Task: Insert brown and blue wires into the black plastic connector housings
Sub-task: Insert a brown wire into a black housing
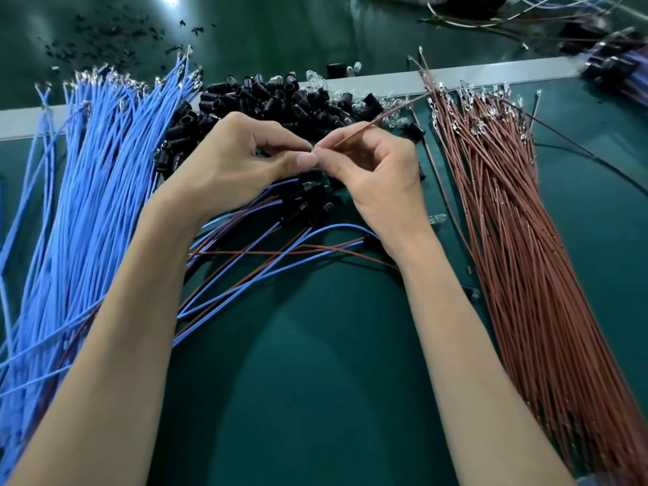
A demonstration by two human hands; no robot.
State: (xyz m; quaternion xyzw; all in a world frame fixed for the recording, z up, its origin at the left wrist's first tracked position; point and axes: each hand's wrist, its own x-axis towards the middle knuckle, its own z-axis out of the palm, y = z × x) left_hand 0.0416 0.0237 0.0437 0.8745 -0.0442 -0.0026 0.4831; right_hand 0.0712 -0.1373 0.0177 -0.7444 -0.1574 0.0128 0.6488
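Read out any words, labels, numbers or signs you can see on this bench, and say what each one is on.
No readable text anywhere.
The blue wires, brown wires, black housings and green table show no print.
The dark parts at the far right edge are too blurred to tell whether they bear any marking.

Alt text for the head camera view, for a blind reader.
The right hand pinches a thin brown wire, meeting the curled left hand above a green mat. Blue wires lie left, brown wires right, black plastic housings behind.
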